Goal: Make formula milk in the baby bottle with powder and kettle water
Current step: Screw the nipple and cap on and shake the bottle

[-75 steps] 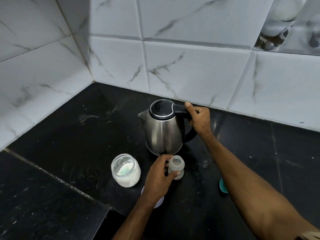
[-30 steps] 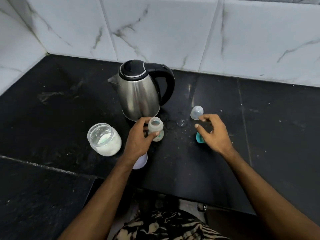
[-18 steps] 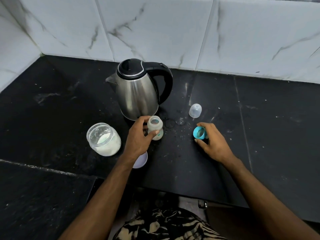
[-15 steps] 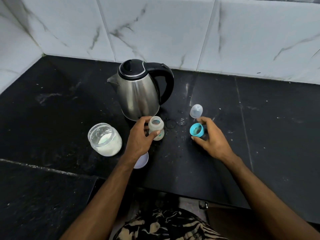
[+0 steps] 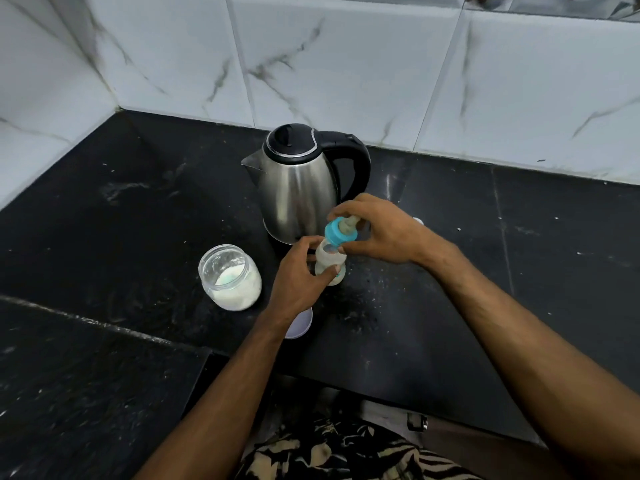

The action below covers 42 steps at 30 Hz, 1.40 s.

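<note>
Kettle (image 5: pixel 299 188) just behind bottle (image 5: pixel 329 266)

Surface (image 5: pixel 519 271): black polished stone set into a corner of white marbled wall tiles, flecked with pale specks and smears, with a lower black ledge at near left. Standing on it: a steel kettle (image 5: pixel 298 192) with black lid and handle, spout to the left; in front of it, to the left, an open glass jar (image 5: pixel 230 277) part filled with white powder; a small baby bottle (image 5: pixel 330 268) in front of the kettle. A pale round lid (image 5: pixel 300 323) lies flat near the front edge, partly hidden.
</note>
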Available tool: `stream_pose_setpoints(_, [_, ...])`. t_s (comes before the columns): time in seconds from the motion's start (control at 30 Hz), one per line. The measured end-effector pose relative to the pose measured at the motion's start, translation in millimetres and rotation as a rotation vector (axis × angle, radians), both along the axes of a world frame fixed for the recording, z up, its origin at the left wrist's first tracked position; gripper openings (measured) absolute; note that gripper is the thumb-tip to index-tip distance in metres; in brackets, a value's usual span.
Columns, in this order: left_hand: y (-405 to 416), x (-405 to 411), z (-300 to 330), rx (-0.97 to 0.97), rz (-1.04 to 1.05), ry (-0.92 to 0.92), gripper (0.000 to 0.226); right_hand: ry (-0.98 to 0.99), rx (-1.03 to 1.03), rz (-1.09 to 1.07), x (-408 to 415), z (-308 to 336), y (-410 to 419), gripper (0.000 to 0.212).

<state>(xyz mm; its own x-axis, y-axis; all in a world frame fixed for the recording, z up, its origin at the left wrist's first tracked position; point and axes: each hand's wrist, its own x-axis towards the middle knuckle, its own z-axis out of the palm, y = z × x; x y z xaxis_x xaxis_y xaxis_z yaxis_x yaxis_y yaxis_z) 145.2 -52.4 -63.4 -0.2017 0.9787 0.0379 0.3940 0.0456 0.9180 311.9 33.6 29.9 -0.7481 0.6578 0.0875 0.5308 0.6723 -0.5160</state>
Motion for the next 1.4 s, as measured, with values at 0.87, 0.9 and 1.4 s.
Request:
stream_pose_setpoints(0.87, [4,-2,-2,-0.05,0.009,0.033,0.058,-0.283,-0.079,0.049,-33,-10,7,0.038])
stream_pose_setpoints(0.9, [4,-2,-3,-0.051,0.011,0.033,0.058,-0.283,-0.071,0.049,-34,-11,8,0.037])
stream_pose_setpoints(1.4, [3,-2,-2,-0.047,0.016,0.042,0.057,-0.326,-0.023,-0.01,-22,-17,5,0.058])
